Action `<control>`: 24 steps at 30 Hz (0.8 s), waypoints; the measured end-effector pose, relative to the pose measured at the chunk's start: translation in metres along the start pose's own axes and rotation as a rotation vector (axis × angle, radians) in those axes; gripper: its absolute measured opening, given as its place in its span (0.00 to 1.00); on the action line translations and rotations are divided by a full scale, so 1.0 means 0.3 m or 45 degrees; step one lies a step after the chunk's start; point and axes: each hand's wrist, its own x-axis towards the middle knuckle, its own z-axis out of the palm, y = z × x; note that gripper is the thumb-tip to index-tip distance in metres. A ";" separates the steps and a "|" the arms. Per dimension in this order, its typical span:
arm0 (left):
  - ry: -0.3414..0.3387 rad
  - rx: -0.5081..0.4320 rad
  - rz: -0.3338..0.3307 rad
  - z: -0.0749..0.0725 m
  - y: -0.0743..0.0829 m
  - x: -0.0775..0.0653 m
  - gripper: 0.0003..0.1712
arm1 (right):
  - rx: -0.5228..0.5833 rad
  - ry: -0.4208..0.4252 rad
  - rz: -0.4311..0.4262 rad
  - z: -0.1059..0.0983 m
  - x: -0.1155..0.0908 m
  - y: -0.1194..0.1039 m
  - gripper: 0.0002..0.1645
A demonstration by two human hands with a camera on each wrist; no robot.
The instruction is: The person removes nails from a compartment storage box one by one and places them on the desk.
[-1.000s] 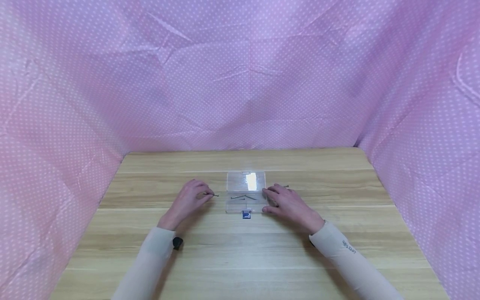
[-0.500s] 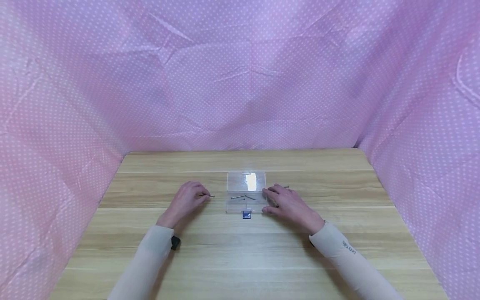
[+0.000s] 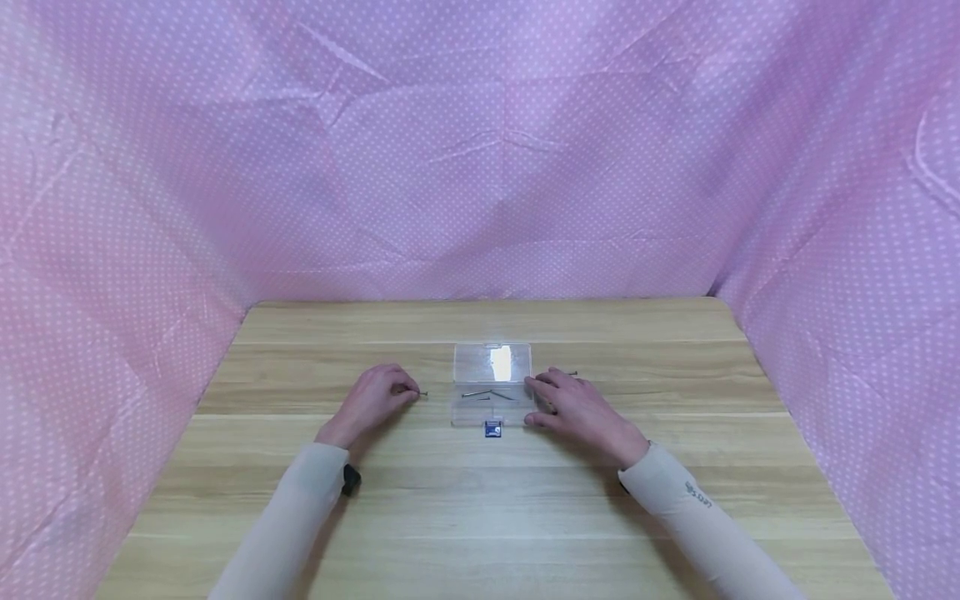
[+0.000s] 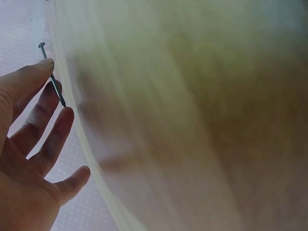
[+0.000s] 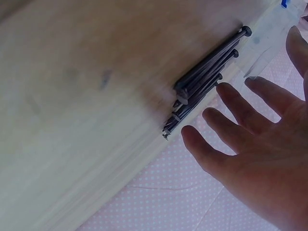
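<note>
A nail (image 4: 58,91) is pinched between the thumb and a finger of my left hand (image 3: 372,403), its head pointing toward the box in the head view. That hand is over the table, a short way left of a clear plastic box (image 3: 463,417). The box lies with its lid (image 3: 476,363) tipped back and a few nails (image 3: 476,394) inside. My right hand (image 3: 581,410) has its fingers spread, thumb and index fingertip right at the box's right side. Beside its other fingers, in the right wrist view, lies a pile of several dark nails (image 5: 209,62).
A blue clasp (image 3: 492,430) sticks out from the box's front edge. The wooden table (image 3: 480,517) reaches back to pink dotted cloth (image 3: 480,167), which also hangs along both sides.
My left hand has moved slightly left, away from the box, with the nail, and less of the nail shows past its fingers. My right hand and the box have not moved.
</note>
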 end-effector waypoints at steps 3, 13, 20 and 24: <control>-0.013 -0.014 -0.016 0.004 -0.010 0.004 0.03 | -0.002 -0.001 -0.003 0.000 0.001 0.002 0.43; -0.082 -0.008 -0.040 0.003 -0.016 0.008 0.02 | -0.031 0.027 -0.037 0.003 0.005 0.003 0.42; -0.088 -0.017 -0.035 0.004 -0.016 0.007 0.02 | -0.036 0.010 -0.018 0.002 0.003 0.005 0.43; -0.099 -0.031 -0.036 0.003 -0.018 0.004 0.03 | -0.041 0.012 -0.022 0.003 0.004 0.007 0.42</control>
